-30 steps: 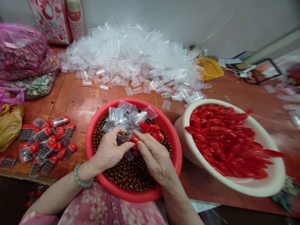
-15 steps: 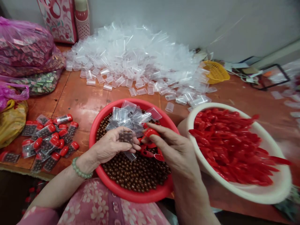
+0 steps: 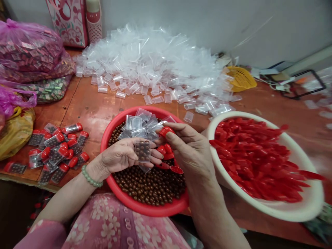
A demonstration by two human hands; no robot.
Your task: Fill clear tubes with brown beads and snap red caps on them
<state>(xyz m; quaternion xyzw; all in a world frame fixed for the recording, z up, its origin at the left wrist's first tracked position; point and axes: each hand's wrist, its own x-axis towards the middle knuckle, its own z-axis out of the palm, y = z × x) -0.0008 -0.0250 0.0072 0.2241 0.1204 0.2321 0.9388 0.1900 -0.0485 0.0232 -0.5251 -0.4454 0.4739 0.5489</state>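
Over a red basin (image 3: 103, 141) of round brown balls (image 3: 150, 186), my left hand (image 3: 121, 155) holds a small clear plastic case (image 3: 143, 150) filled with brown balls, its fingers stretched out behind it. My right hand (image 3: 192, 148) pinches a red plastic cap (image 3: 166, 131) between thumb and fingers, just right of the case and apart from it. Several empty clear cases (image 3: 140, 124) lie on the balls at the back of the basin. Below my right fingers, more red caps and red scoops (image 3: 168, 167) rest in the basin.
Filled, red-capped cases (image 3: 59, 148) lie in a loose group at the left. A cream tub (image 3: 308, 214) of red plastic pieces (image 3: 256, 159) stands at the right. Clear cases (image 3: 155, 65) are heaped along the wall, beside a yellow basket (image 3: 241, 79). Bags (image 3: 31, 55) occupy the far left.
My left hand has turned the filled case more upright and facing me, its fingers now more extended. The red cap in my right hand has risen slightly. The whole view has shifted a little.
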